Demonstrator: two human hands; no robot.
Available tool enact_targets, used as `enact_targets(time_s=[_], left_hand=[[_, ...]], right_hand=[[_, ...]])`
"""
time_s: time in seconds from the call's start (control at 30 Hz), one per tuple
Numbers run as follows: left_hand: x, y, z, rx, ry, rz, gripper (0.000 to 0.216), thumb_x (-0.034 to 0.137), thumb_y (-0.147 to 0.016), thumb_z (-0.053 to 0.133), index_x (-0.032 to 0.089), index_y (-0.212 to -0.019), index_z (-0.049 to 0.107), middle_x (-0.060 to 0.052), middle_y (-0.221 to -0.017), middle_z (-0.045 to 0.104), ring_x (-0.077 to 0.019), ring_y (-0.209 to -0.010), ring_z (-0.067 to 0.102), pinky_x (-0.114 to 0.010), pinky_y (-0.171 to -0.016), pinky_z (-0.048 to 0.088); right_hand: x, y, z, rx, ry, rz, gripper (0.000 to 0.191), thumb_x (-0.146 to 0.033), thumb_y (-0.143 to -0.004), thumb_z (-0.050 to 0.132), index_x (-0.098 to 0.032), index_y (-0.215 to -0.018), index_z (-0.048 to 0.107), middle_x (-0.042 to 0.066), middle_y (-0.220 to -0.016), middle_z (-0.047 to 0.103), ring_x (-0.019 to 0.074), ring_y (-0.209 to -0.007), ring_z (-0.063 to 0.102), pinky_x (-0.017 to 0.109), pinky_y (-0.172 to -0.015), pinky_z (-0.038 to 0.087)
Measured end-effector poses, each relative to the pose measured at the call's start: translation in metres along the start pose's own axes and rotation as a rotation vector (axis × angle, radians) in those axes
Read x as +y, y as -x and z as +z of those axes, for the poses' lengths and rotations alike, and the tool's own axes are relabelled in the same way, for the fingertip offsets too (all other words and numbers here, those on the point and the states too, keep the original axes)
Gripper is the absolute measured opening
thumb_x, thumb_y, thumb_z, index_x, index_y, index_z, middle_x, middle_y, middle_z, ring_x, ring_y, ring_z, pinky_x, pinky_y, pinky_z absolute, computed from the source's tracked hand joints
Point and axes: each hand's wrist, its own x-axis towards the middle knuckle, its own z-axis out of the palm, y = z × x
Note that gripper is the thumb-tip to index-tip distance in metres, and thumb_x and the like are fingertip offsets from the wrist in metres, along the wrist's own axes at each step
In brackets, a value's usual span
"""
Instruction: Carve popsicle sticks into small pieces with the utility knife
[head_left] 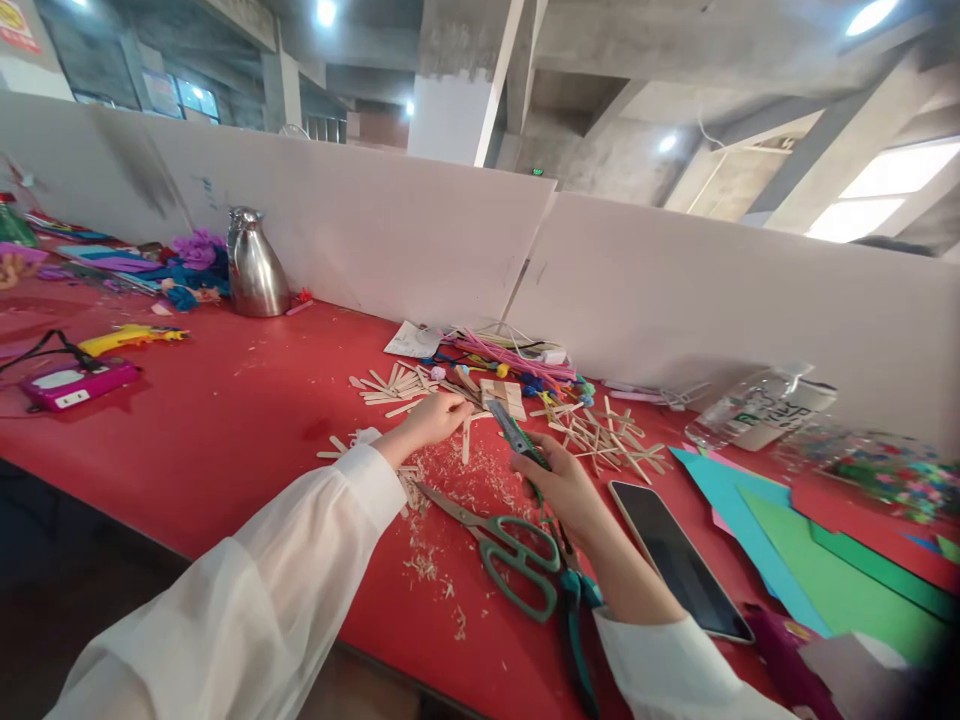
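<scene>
One craft knife (514, 430), right hand (566, 492) gripping, tip aimed away-left

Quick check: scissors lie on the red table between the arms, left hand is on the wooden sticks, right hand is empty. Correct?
Not quite. The head view shows the right hand gripping a green cutter, not empty. The scissors do lie on the red table between the arms, and the left hand is on the wooden sticks.

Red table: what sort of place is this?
Likely a craft workshop bench: wooden craft sticks, green-handled scissors and coloured paper sheets litter the red table, and the right hand holds a utility knife.
</scene>
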Motion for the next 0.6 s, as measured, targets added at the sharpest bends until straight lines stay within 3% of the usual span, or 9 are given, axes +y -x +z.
enact_targets(time_s=[0.1,0.23,0.37,0.6], left_hand=[[-0.013,0.001,-0.011,-0.021,-0.042,0.020,0.034,0.032,-0.083,0.043,0.017,-0.056,0.057,0.001,-0.052,0.055,-0.0128,-0.052,0.051,-0.021,-0.053,0.034],[-0.016,0.006,-0.014,-0.067,-0.060,0.065,0.033,0.030,-0.084,0.042,0.017,-0.059,0.060,-0.001,-0.060,0.063,-0.0138,-0.055,0.056,-0.022,-0.054,0.036],[-0.008,0.011,-0.010,-0.074,-0.073,0.081,0.031,0.028,-0.084,0.043,0.017,-0.061,0.060,-0.002,-0.060,0.063,-0.0141,-0.055,0.055,-0.022,-0.055,0.036],[-0.003,0.012,-0.007,-0.089,-0.084,0.081,0.031,0.026,-0.086,0.042,0.017,-0.060,0.058,-0.001,-0.061,0.064,-0.0139,-0.056,0.056,-0.021,-0.054,0.036]], right_hand=[[0.002,0.011,-0.009,-0.015,0.084,-0.102,0.035,-0.033,-0.083,0.054,-0.017,-0.114,0.051,-0.001,-0.076,0.061,0.0087,-0.049,0.050,0.025,-0.048,0.044],[0.010,0.025,-0.005,0.002,0.232,-0.221,0.037,-0.033,-0.079,0.053,-0.021,-0.113,0.055,-0.003,-0.065,0.061,0.0099,-0.042,0.046,0.024,-0.042,0.039],[0.013,0.035,0.008,0.046,0.372,-0.297,0.037,-0.031,-0.079,0.048,-0.022,-0.114,0.057,0.001,-0.070,0.067,0.0129,-0.043,0.052,0.026,-0.045,0.043],[0.004,0.043,0.016,0.147,0.548,-0.329,0.041,-0.032,-0.080,0.043,-0.021,-0.117,0.059,0.001,-0.059,0.065,0.0141,-0.034,0.048,0.027,-0.041,0.041]])
